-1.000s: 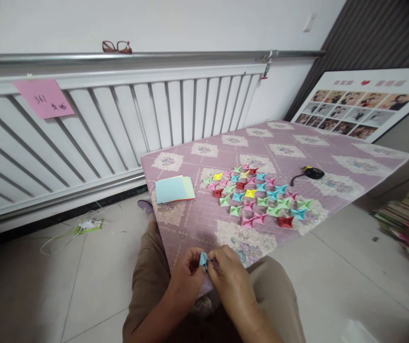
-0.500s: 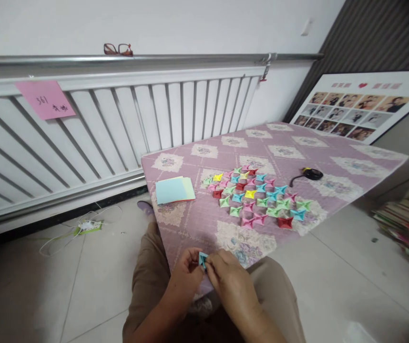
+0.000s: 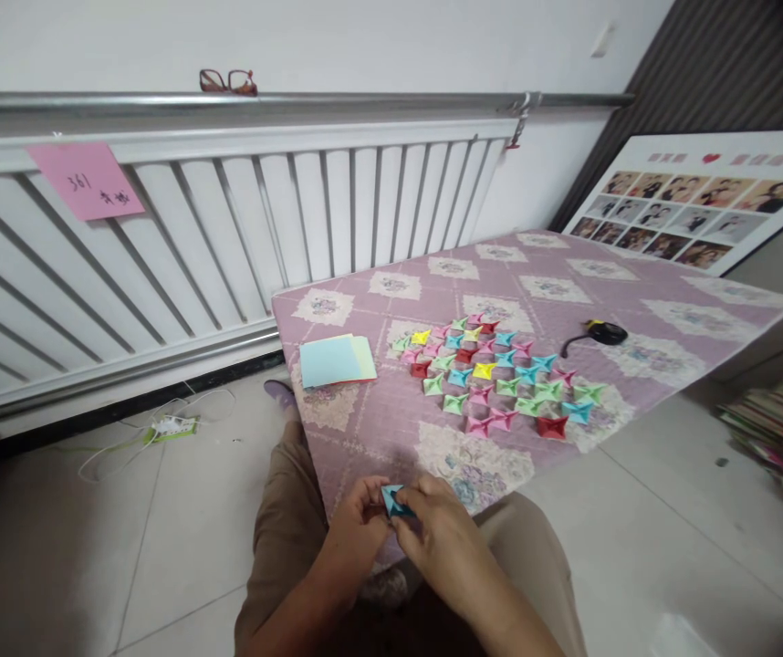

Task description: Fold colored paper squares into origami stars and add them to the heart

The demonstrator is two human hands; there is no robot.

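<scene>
Between both hands, at the near edge of the table, is a small piece of folded blue paper (image 3: 392, 500). My left hand (image 3: 362, 522) pinches its left side between thumb and fingers. My right hand (image 3: 434, 529) grips the right side, covering part of the paper. Beyond the hands, several folded paper stars (image 3: 484, 370) in pink, green, blue, yellow and red lie in loose rows on the table. To the left of them rests a stack of square paper sheets (image 3: 333, 362), pale blue on top.
A floral cloth covers the table (image 3: 378, 429). A black tape measure (image 3: 606, 332) lies at the right. Behind stands a white radiator (image 3: 227, 237) with a pink note (image 3: 87, 182) and glasses (image 3: 228, 82) on the pipe above. A power strip (image 3: 172, 428) is on the floor.
The blue paper now shows more of its folded face between the hands, and my right hand's fingers have shifted on it. The camera view has moved slightly.
</scene>
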